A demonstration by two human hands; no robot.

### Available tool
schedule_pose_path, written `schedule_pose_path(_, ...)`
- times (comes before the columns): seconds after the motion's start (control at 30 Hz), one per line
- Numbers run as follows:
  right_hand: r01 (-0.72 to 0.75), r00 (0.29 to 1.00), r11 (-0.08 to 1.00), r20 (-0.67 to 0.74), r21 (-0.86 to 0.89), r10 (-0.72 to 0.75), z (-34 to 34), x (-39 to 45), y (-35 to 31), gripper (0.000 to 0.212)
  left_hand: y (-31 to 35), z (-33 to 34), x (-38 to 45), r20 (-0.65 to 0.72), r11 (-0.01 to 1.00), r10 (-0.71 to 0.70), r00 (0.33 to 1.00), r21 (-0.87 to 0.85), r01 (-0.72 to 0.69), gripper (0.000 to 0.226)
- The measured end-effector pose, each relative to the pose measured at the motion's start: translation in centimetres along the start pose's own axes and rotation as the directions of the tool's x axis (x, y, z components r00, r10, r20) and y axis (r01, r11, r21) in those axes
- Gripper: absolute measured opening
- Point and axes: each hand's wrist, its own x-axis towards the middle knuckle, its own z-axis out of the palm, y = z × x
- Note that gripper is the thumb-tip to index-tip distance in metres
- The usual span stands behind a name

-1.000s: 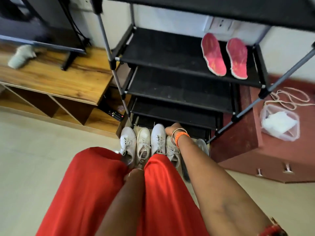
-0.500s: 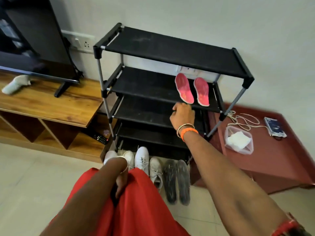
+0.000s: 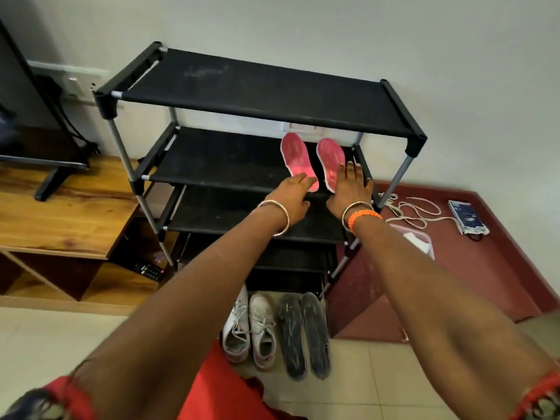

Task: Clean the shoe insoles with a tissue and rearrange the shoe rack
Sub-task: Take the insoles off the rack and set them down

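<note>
At centre frame, the black fabric-shelved metal shoe rack point(image 3: 194, 159) holds two pink foam insoles point(image 3: 298, 160) on its second shelf. The left hand point(image 3: 292, 194) lies flat-fingered on the left insole's heel; the right hand point(image 3: 351, 186) rests spread on the other. White sneakers point(image 3: 250, 328) sit lower centre on the floor.

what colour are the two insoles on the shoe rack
Pink, with pale edges; the head view shows the insoles best.

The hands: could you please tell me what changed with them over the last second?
Both rose from the floor shoes and lap to the second shelf. The left hand now touches the left pink insole; the right hand lies flat on the right pink insole. Neither grips. Insoles, white shoes and dark insoles stayed put.
</note>
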Motion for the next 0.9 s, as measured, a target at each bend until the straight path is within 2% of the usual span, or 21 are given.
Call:
schedule_pose_path(0.13, 0.005, 0.985, 0.993, 0.168, 0.119, -0.025, 0.9, 1.1, 1.1, 0.052, 0.6, 1.6, 3.6, 0.059, 0.982, -0.056, 0.997, 0.183, 0.045, 0.067)
schedule_pose_path(0.23, 0.042, 0.996, 0.995, 0.075, 0.094, -0.049, 2.0, 1.2, 1.9, 0.041, -0.1, 2.7, 5.1, 0.071, 0.969, -0.123, 0.990, 0.222, 0.104, 0.055)
schedule_pose_path(0.33, 0.039, 0.999, 0.996, 0.029, 0.081, -0.042, 2.0, 1.8, 2.2, 0.034, -0.4, 3.4, 4.8, 0.019, 0.973, -0.168, 0.986, 0.161, 0.162, 0.035)
schedule_pose_path(0.47, 0.010, 0.999, 0.995, -0.039, 0.100, -0.006, 2.1, 2.2, 1.8, 0.026, -0.7, 3.1, 5.1, -0.089, 0.938, -0.157, 0.984, 0.299, 0.176, 0.031)
schedule_pose_path(0.57, -0.013, 0.996, 0.980, -0.089, 0.199, 0.032, 2.0, 2.2, 1.9, 0.021, -0.9, 2.8, 6.0, -0.085, 0.918, -0.121, 0.989, 0.370, 0.145, 0.031)
schedule_pose_path(0.67, -0.107, 0.982, 0.906, -0.097, 0.409, 0.160, 1.9, 2.5, 2.3, 0.018, -1.0, 2.5, 6.8, -0.084, 0.944, -0.084, 0.993, 0.314, 0.107, 0.027)
schedule_pose_path(0.73, -0.148, 0.977, 0.863, -0.063, 0.483, 0.203, 2.1, 2.8, 2.0, 0.011, -0.9, 2.0, 7.5, -0.064, 0.958, -0.095, 0.993, 0.264, 0.109, 0.043)
schedule_pose_path(0.8, -0.177, 0.975, 0.860, -0.034, 0.479, 0.219, 2.5, 3.5, 1.4, 0.017, -1.2, 2.1, 8.4, -0.008, 0.954, -0.119, 0.993, 0.276, 0.117, 0.055)
schedule_pose_path(0.9, -0.204, 0.977, 0.923, 0.016, 0.327, 0.210, 2.5, 4.5, 0.2, 0.036, -1.2, 2.4, 9.0, 0.065, 0.978, -0.184, 0.981, 0.111, 0.176, 0.052)
